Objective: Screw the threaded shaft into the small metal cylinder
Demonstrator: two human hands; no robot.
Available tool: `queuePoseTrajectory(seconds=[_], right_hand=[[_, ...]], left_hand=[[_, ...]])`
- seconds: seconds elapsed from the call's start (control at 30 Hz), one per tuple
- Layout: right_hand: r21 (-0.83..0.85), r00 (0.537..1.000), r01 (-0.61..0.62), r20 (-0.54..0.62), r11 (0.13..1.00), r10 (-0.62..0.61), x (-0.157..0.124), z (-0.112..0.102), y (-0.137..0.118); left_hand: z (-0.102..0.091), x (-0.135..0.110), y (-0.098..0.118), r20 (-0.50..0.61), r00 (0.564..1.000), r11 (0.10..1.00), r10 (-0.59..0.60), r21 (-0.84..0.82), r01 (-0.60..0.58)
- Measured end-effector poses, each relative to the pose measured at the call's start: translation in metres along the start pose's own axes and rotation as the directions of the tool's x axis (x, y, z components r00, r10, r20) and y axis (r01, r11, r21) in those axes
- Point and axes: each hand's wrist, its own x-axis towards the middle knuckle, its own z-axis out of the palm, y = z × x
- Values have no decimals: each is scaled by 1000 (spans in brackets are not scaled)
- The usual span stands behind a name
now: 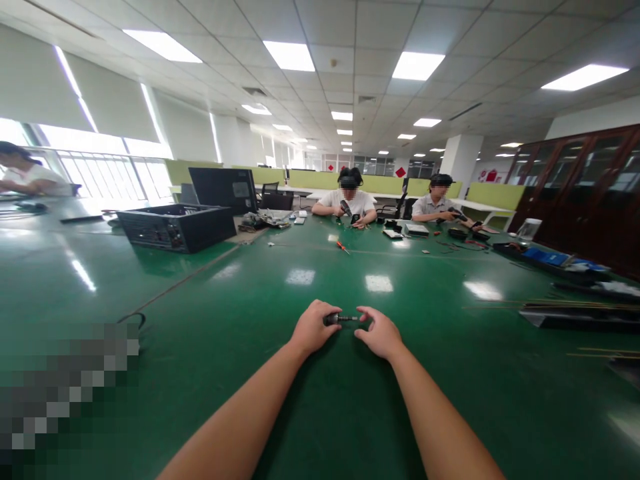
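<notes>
My left hand [316,327] grips a small dark cylindrical piece with a stepped metal shaft [347,319], low over the green tabletop [350,427]. The shaft points right, toward my right hand [379,331]. My right thumb and fingers are curved and spread, just off the shaft's tip, with nothing seen between them. What exactly the piece is cannot be made out at this size; its left end is hidden in my left hand.
An orange screwdriver [342,247] lies further ahead. At the left stand an open black computer case [175,227] and a black monitor [225,190]. Two people work across the table, one more at far left. Black trays [575,315] lie at the right.
</notes>
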Motion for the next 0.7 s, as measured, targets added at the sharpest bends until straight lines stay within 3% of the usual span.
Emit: queuePoseTrajectory(seconds=[0.17,0.7], right_hand=[[-83,996,82,44,993,-79,12,15,-12],[-50,984,160,88,986,-155,8,4,-5]], left_hand=[[3,0,0,8,999,999,45,22,-45],[2,-1,4,42,997,998,66,5,-67]])
